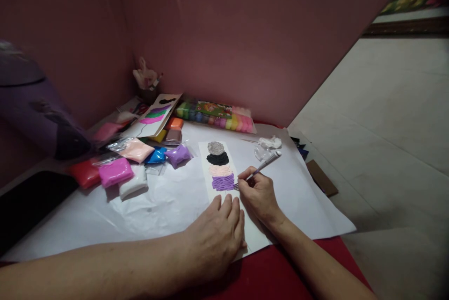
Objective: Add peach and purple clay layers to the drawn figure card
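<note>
A narrow white card [210,183] lies on a big white paper sheet [164,211]. Stacked on the card are textured clay patches: grey [215,147], black [218,158], pale pink [220,170] and purple [223,181]. My right hand [258,194] is closed around a slim silver tool [264,165], whose tip touches the right edge of the purple patch. My left hand [217,234] lies flat on the card's near end, fingers stretched out, holding nothing.
Several bagged clay lumps lie at the left: magenta [115,171], red [84,173], white [133,185], peach [137,149], blue [156,155], purple [178,154]. A multicolour clay pack [217,116] and a second decorated card [157,115] sit by the pink wall. Crumpled white plastic [268,143] lies behind the tool.
</note>
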Motion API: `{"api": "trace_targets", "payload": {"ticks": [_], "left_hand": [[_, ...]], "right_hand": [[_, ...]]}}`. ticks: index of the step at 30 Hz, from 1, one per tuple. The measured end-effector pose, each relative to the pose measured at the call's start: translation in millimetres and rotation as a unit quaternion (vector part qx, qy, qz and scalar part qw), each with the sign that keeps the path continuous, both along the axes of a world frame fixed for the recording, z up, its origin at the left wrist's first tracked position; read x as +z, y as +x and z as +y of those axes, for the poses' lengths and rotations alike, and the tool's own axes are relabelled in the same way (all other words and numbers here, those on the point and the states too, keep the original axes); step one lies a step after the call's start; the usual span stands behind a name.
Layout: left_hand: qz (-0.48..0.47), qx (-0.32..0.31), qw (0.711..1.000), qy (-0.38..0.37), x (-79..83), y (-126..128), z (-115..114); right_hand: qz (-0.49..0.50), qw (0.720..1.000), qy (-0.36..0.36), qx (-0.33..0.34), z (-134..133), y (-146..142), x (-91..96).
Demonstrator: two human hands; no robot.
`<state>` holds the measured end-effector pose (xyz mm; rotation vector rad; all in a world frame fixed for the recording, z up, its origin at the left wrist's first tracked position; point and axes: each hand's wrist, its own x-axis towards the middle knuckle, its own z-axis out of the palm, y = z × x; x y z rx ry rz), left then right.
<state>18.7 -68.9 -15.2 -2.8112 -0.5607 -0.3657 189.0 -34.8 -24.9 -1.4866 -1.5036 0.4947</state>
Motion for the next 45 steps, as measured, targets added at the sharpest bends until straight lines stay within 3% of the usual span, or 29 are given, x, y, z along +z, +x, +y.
{"api": "trace_targets", "payload": {"ticks": [8, 15, 24, 31, 45], "left_hand": [[0.004, 0.002, 1.0, -0.003, 0.3, 0.4, 1.1], [0.006, 0.003, 1.0, -0.004, 1.4, 0.5, 0.6], [-0.001, 0.0, 1.0, -0.001, -1.7, -0.2, 0.1], [0.001, 0.002, 1.0, 0.0, -1.7, 0.3, 0.8], [0.0, 0.001, 1.0, -0.002, -1.5, -0.1, -0.7]], "right_hand": [[0.0, 0.999, 0.017, -0.027, 0.6, -0.4, 2.6], [-0.011, 1.0, 0.0, -0.002, 1.4, -0.2, 1.5], [0.006, 0.999, 0.016, -0.039, 1.5, -0.3, 2.9], [0.011, 1.0, 0.003, 0.016, -0.6, 0.4, -1.7], [-0.008, 0.999, -0.01, 0.034, -3.5, -1.6, 0.3]]}}
